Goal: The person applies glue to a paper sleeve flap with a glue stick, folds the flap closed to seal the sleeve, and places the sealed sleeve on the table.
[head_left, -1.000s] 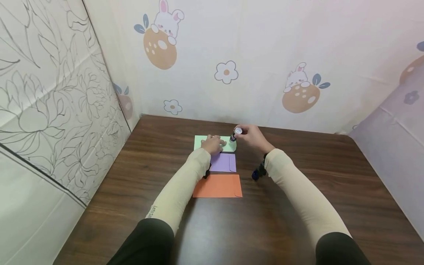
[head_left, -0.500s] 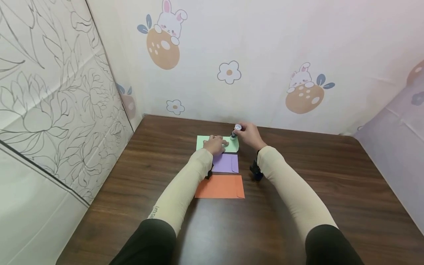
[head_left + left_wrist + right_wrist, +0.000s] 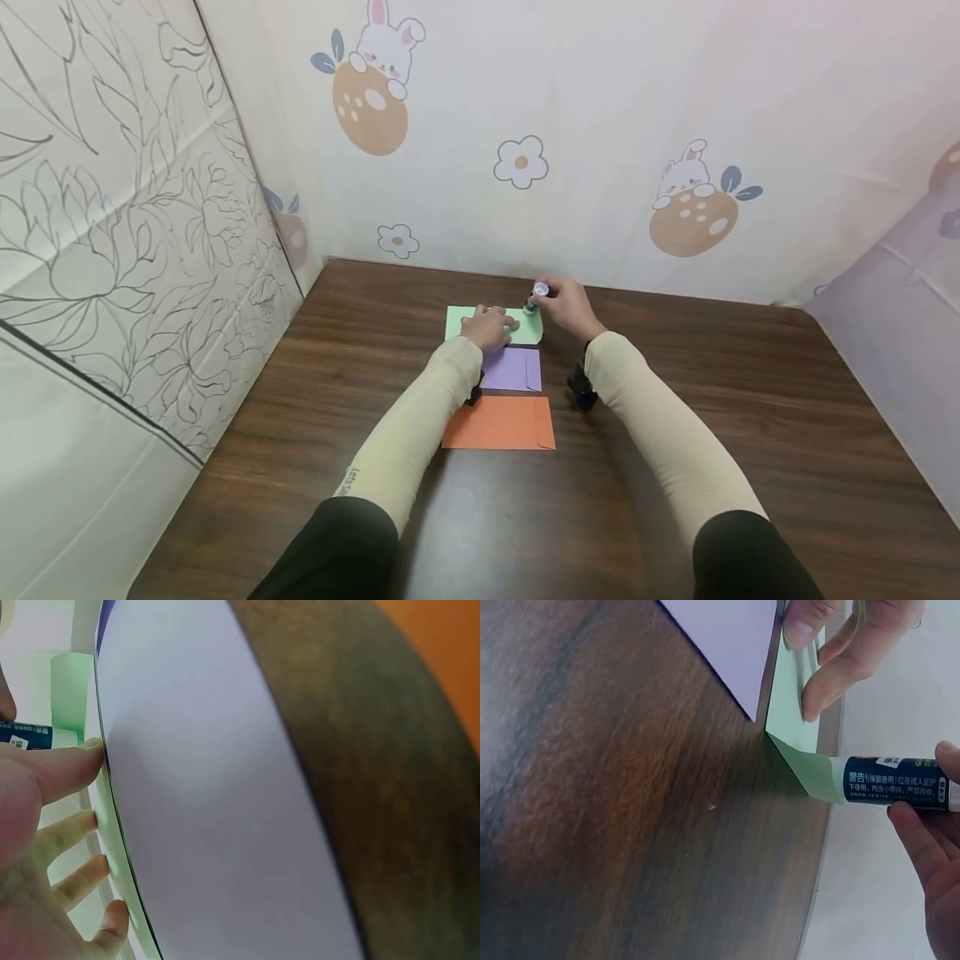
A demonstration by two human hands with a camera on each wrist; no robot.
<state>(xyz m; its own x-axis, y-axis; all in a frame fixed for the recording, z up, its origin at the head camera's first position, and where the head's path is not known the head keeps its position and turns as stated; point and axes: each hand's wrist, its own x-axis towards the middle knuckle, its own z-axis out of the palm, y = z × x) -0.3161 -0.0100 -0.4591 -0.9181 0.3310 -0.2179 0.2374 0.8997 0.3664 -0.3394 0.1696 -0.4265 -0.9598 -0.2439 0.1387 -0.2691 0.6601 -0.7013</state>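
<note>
A green envelope point(image 3: 531, 330) lies at the back of the table, its flap point(image 3: 810, 771) at the right end standing off the surface. My left hand point(image 3: 487, 327) rests on it with fingers spread and extended, pressing it down. In my right hand point(image 3: 572, 308) I hold a glue stick point(image 3: 896, 782) with a dark label and white base, gripped between thumb and fingers. Its tip meets the flap in the right wrist view. A purple envelope point(image 3: 512, 369) lies just in front of the green one, partly under my left wrist.
An orange envelope point(image 3: 498, 422) lies nearest me in the row, flap to the right. The dark wooden table point(image 3: 675, 400) extends to both sides. A patterned wall covering point(image 3: 592, 100) rises directly behind its back edge, and another point(image 3: 135, 217) stands along the left.
My right hand has moved the glue stick toward the far edge of the green flap, and its forearm has swung left. My left hand stays on the green envelope.
</note>
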